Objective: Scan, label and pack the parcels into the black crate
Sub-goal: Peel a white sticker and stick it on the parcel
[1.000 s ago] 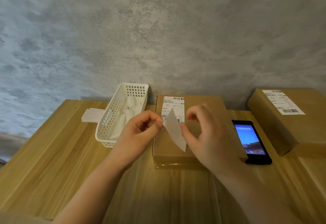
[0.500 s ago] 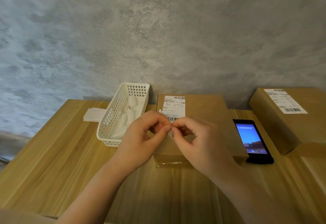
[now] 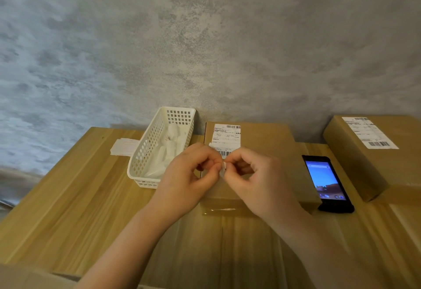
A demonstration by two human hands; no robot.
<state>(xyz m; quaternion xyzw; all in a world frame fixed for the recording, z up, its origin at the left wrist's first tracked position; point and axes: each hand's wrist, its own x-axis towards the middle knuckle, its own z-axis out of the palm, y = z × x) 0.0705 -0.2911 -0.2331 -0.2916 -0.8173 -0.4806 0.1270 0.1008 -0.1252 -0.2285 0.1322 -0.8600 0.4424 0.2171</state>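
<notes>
Fingers: left hand (image 3: 189, 181) and right hand (image 3: 257, 181) pinch a small white paper label (image 3: 222, 168).
Parcel: brown cardboard box (image 3: 257, 138) on the wooden bench (image 3: 68, 197), 12 o'clock of the hands.
Risk: sticker may curl onto itself while being peeled.

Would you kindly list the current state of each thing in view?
left hand: pinching the white slip
right hand: pinching the white slip
white slip: held between both hands
middle parcel: closed, labelled
right parcel: closed, labelled
phone: screen lit
white basket: holds white papers
</notes>
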